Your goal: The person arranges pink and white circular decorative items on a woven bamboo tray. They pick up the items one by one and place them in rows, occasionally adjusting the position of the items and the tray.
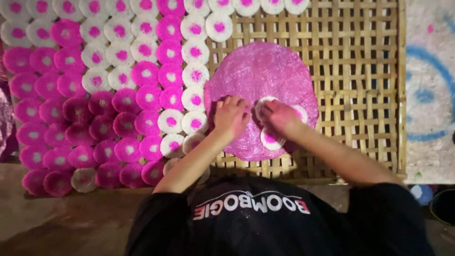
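A large round pink sheet (263, 76) lies on a woven bamboo tray (360, 71). On its near side rest a few small white discs with pink centres (271, 139). My left hand (231, 115) presses its fingers on the pink sheet beside the discs. My right hand (279, 116) lies over the small discs, fingertips on one of them. Whether either hand pinches a disc is hidden by the fingers.
Rows of small round discs (142, 71), white with pink centres or pink with white centres, cover the tray's left part. The tray's right part shows bare bamboo weave. A painted surface with blue marks (429, 95) lies right of the tray. A dark bowl rim (443, 206) sits bottom right.
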